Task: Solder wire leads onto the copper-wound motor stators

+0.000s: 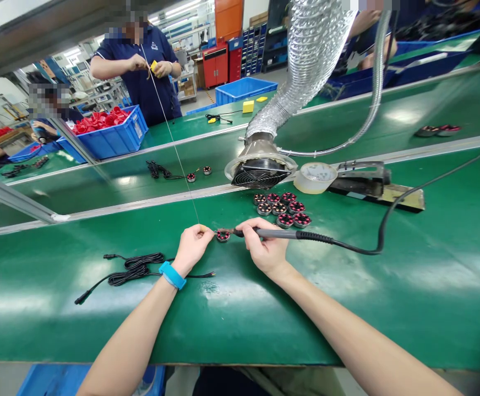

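My right hand point(265, 247) grips a soldering iron point(271, 234) like a pen, its tip pointing left at a small round motor stator point(223, 236) with red coils. Close on the stator's left side is my left hand point(192, 245), with a blue band point(173, 275) on its wrist. Its thumb and fingers pinch a thin solder wire point(178, 157) that comes down from above. Whether the iron's tip touches the stator is too small to tell. Several more stators point(279, 208) sit grouped behind my right hand. Black coiled cables point(135, 269) lie left of my left wrist.
A fume duct point(260, 159) hangs over the bench behind the stators. Right of it are a tape roll point(316, 177) and a tape dispenser point(372, 190). The iron's cord point(382, 242) loops off to the right. Across the bench, a person point(141, 66) stands by a blue crate point(112, 135) of red parts.
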Demonstrator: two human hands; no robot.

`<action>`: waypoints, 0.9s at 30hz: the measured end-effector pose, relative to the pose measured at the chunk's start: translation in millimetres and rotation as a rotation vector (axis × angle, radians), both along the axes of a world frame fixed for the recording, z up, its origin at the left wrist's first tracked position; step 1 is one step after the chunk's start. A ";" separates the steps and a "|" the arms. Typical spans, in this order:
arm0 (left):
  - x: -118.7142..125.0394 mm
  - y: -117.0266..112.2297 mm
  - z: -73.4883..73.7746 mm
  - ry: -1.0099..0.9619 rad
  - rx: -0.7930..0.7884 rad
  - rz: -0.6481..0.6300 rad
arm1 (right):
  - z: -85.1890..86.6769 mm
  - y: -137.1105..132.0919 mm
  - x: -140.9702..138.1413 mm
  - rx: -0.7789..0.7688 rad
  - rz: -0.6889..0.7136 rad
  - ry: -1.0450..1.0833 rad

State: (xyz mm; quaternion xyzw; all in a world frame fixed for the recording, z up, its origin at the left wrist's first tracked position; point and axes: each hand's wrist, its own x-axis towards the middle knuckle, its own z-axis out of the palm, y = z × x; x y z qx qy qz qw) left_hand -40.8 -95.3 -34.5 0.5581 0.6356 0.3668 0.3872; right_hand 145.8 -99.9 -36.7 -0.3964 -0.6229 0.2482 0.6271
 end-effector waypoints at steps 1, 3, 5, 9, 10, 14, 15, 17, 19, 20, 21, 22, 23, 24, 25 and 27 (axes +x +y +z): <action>-0.1 0.0 -0.6 -0.004 0.004 0.000 | 0.3 -0.1 0.0 0.001 0.004 -0.006; -0.3 0.1 -1.7 -0.006 0.008 -0.001 | 0.8 -0.5 0.1 0.003 0.012 -0.021; -0.5 0.2 -2.5 -0.005 0.010 -0.003 | 1.3 -0.7 -0.2 0.002 0.021 -0.029; -0.6 0.5 -2.8 -0.001 0.014 -0.006 | 2.0 -0.5 -1.3 0.002 0.041 -0.025; -0.6 0.6 -2.7 0.002 0.016 -0.006 | 2.1 -0.4 -1.5 0.005 0.045 -0.023; -1.0 1.2 -2.5 0.017 0.016 -0.008 | 2.6 -0.2 -1.0 0.013 0.046 -0.015; -1.0 1.3 -2.5 0.018 0.014 -0.008 | 2.7 -0.2 -0.6 0.011 0.042 -0.016; -1.1 1.4 -2.4 0.015 0.013 -0.007 | 2.7 -0.2 0.2 0.007 0.032 -0.014; -1.0 1.3 -2.2 0.005 0.011 -0.007 | 2.3 -0.1 0.7 0.010 0.020 -0.005; -0.9 1.2 -2.1 0.000 0.010 -0.006 | 2.1 -0.1 0.8 0.013 0.015 0.001; -0.8 1.1 -2.0 -0.004 0.008 -0.005 | 1.8 -0.1 0.9 0.015 0.010 0.005; -0.7 0.9 -1.8 -0.004 0.005 -0.004 | 1.5 -0.1 0.9 0.015 0.007 0.006; -0.6 0.8 -1.6 -0.003 0.003 -0.003 | 1.3 -0.1 0.9 0.015 0.006 0.005; -0.6 0.7 -1.4 0.000 0.001 -0.003 | 1.0 -0.1 0.9 0.014 0.005 0.002; -0.6 0.7 -1.3 0.003 0.000 -0.003 | 0.8 0.0 1.0 0.013 0.005 -0.002; -0.8 0.9 -1.3 0.010 0.001 -0.003 | 0.3 0.1 1.4 0.014 0.009 -0.006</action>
